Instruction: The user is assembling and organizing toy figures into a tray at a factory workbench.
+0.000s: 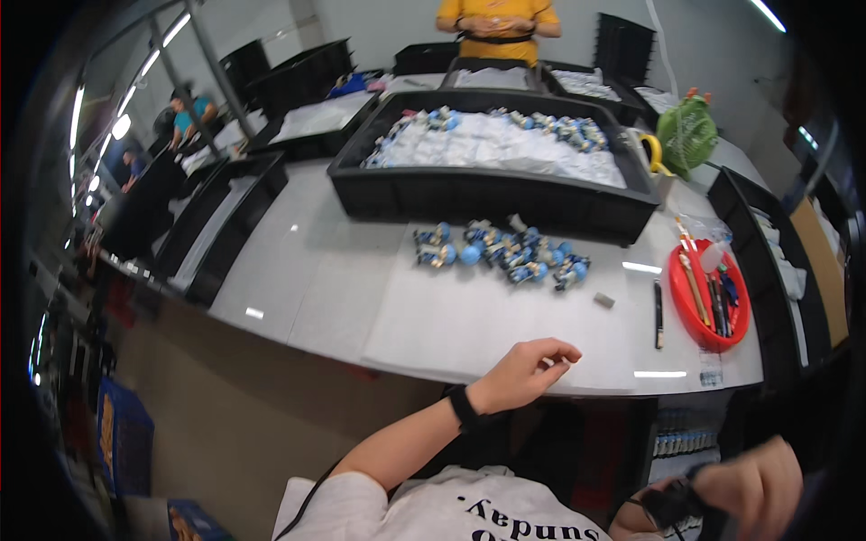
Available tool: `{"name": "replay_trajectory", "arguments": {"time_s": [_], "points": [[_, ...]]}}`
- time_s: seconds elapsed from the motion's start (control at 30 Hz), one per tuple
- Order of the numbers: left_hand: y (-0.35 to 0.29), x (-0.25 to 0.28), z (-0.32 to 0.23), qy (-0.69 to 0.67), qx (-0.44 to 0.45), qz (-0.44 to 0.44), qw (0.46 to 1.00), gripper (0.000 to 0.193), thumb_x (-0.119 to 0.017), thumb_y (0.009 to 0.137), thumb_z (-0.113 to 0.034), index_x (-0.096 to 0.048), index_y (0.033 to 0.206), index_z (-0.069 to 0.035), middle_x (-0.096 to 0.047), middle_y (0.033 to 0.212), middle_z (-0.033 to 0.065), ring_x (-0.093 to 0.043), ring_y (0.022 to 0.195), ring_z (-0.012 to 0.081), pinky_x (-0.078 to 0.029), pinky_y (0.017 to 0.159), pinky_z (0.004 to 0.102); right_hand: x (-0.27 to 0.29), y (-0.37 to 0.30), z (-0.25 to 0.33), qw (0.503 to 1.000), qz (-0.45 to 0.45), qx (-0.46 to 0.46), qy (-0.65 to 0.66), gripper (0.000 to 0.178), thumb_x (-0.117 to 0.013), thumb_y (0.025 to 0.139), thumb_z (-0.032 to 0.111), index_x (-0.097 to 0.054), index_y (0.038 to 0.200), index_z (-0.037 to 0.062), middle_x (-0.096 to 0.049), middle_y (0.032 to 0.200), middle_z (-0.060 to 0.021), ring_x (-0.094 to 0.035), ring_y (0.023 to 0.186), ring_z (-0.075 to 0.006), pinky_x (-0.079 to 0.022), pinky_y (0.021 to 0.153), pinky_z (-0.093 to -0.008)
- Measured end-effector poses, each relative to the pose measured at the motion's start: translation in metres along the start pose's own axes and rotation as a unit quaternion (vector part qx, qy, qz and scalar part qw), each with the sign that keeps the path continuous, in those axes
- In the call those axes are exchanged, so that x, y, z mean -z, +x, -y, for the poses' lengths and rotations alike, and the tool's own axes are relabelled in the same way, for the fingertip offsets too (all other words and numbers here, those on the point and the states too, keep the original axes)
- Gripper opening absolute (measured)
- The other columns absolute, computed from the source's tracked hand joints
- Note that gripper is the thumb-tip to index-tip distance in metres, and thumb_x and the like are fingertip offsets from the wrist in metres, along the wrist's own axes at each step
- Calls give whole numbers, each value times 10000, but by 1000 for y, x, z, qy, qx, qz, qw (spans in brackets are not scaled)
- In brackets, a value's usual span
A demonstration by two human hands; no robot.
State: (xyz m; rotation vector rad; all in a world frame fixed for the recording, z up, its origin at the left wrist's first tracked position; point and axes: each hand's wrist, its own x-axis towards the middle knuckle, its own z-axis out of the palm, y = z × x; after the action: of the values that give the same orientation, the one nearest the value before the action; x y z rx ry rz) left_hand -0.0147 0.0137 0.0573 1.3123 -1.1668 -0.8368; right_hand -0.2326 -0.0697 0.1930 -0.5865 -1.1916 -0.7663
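My left hand hovers at the front edge of the white table, fingers curled, thumb and forefinger pinching what looks like a small white piece. A black band sits on that wrist. My right hand is low at the right, below the table top, blurred, with its fingers curled; I cannot make out anything in it. A cluster of small blue-and-white fittings lies on the table beyond my left hand. Behind it stands a big black tray filled with white bags and more blue fittings.
A red round dish holding pens sits at the right, with a black pen and a small grey block beside it. Long black trays flank the table. A green fan stands far right. A person in a yellow shirt stands opposite.
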Motion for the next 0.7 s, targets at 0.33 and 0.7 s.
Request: {"name": "replay_trajectory", "arguments": {"time_s": [0.33,0.7], "points": [[2,104,-91,327,65,58,941,333,-596,815,-128,-524,1115,-2,-556,1082,162,-540,993,264,-426,829,331,141,-143,-81,715,-255,-431,-488,211,-601,798,201,-595,924,32,-606,747,-19,-535,671,-74,-431,583,-215],[42,181,-15,568,95,25,817,366,-597,760,-70,-521,1105,26,-600,957,181,-578,916,263,-440,797,321,138,-149,-68,729,-285,-379,-495,176,-559,785,137,-566,831,-33,-585,712,-63,-498,627,-112,-414,603,-238]]}}
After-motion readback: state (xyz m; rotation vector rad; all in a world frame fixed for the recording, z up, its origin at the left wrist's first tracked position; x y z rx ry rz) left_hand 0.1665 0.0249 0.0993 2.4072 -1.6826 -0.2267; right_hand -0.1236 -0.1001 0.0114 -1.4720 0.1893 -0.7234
